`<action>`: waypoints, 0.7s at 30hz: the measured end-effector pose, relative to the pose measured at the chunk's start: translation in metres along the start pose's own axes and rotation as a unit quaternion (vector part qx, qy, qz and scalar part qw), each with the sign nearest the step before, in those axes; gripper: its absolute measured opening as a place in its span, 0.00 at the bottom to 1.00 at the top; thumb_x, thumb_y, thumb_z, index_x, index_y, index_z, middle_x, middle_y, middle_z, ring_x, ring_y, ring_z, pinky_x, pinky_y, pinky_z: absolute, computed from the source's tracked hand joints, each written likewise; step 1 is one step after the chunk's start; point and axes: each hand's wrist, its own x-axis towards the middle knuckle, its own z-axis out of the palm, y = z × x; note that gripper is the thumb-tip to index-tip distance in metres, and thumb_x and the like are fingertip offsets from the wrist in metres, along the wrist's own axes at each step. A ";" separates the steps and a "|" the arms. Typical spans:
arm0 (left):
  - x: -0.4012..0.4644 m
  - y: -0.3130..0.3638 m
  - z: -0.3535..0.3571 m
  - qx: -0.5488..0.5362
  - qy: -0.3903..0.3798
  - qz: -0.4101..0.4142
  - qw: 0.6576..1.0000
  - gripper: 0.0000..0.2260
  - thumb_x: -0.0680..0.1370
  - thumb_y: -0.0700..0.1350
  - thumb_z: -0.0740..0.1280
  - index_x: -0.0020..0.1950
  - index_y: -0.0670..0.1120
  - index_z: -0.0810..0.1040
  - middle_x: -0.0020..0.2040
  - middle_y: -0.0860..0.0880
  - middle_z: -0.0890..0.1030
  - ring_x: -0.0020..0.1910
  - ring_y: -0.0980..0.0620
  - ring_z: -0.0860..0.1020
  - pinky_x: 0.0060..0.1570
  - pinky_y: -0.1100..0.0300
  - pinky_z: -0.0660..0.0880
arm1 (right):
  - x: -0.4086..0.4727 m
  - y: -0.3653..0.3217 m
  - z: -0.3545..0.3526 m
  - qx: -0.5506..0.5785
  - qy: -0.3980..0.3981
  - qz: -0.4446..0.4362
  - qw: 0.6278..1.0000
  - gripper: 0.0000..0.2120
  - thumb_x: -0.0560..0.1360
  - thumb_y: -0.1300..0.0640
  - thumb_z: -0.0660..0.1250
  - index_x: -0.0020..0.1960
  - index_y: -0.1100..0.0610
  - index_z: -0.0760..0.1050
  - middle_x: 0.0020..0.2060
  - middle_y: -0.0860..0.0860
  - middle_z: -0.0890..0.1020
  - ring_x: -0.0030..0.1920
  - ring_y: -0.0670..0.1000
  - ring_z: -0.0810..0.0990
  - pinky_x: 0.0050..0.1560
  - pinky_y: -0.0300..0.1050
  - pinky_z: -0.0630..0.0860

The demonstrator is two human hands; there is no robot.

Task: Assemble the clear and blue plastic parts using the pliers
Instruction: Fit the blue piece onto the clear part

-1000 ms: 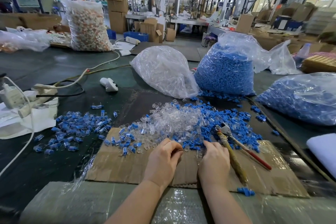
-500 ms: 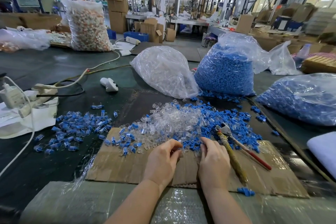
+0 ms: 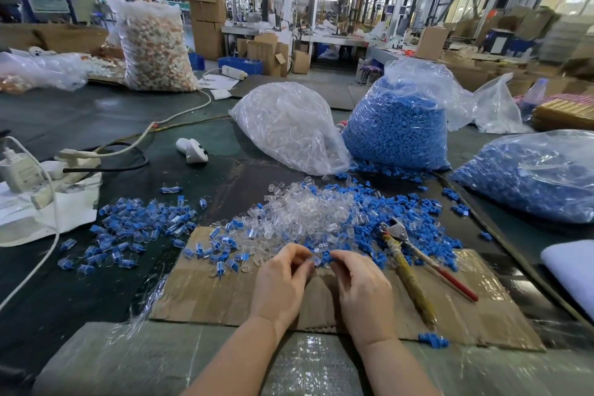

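A heap of loose clear parts point(image 3: 308, 215) and blue parts point(image 3: 385, 212) lies at the far edge of a cardboard sheet point(image 3: 209, 292). At the near edge of that heap, my left hand point(image 3: 279, 283) pinches a clear part point(image 3: 316, 259) at its fingertips. My right hand point(image 3: 363, 286) pinches a blue part point(image 3: 326, 257) right beside it, the two fingertips nearly touching. The pliers point(image 3: 408, 257), with one yellow-wrapped and one red handle, lie on the cardboard just right of my right hand, untouched. Assembled clear-and-blue pieces point(image 3: 135, 228) are spread to the left.
Behind the heap stand a bag of clear parts point(image 3: 289, 128) and a bag of blue parts point(image 3: 398, 128); another blue bag point(image 3: 530, 173) lies at right. A power strip with cables point(image 3: 41, 170) sits at left, a white controller point(image 3: 193, 149) mid-table, a white cloth point(image 3: 569, 270) at right.
Both hands have moved slightly forward and their fingertips have come together at the heap's near edge, each now pinching a small part. The pliers have stayed where they lay.
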 end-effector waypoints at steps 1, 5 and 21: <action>0.000 0.000 0.000 -0.008 0.004 -0.006 1.000 0.11 0.75 0.40 0.68 0.40 0.56 0.76 0.35 0.56 0.80 0.37 0.64 0.78 0.39 0.74 0.72 | 0.000 0.000 0.000 -0.007 0.002 -0.007 1.000 0.08 0.68 0.67 0.73 0.45 0.57 0.81 0.38 0.49 0.83 0.39 0.52 0.82 0.40 0.42 0.76; 0.000 -0.001 0.000 -0.016 0.009 -0.009 1.000 0.12 0.75 0.38 0.68 0.40 0.55 0.75 0.36 0.54 0.80 0.36 0.65 0.78 0.38 0.76 0.71 | 0.001 -0.002 0.000 -0.035 0.004 -0.029 0.999 0.07 0.67 0.61 0.76 0.38 0.54 0.78 0.31 0.47 0.80 0.32 0.49 0.78 0.34 0.39 0.71; 0.000 0.000 0.000 0.007 -0.014 0.029 0.999 0.14 0.74 0.38 0.69 0.38 0.58 0.75 0.34 0.58 0.80 0.37 0.67 0.77 0.39 0.77 0.70 | 0.001 -0.004 0.002 -0.069 -0.001 -0.051 0.996 0.11 0.67 0.58 0.76 0.34 0.53 0.74 0.28 0.46 0.77 0.30 0.47 0.76 0.37 0.44 0.71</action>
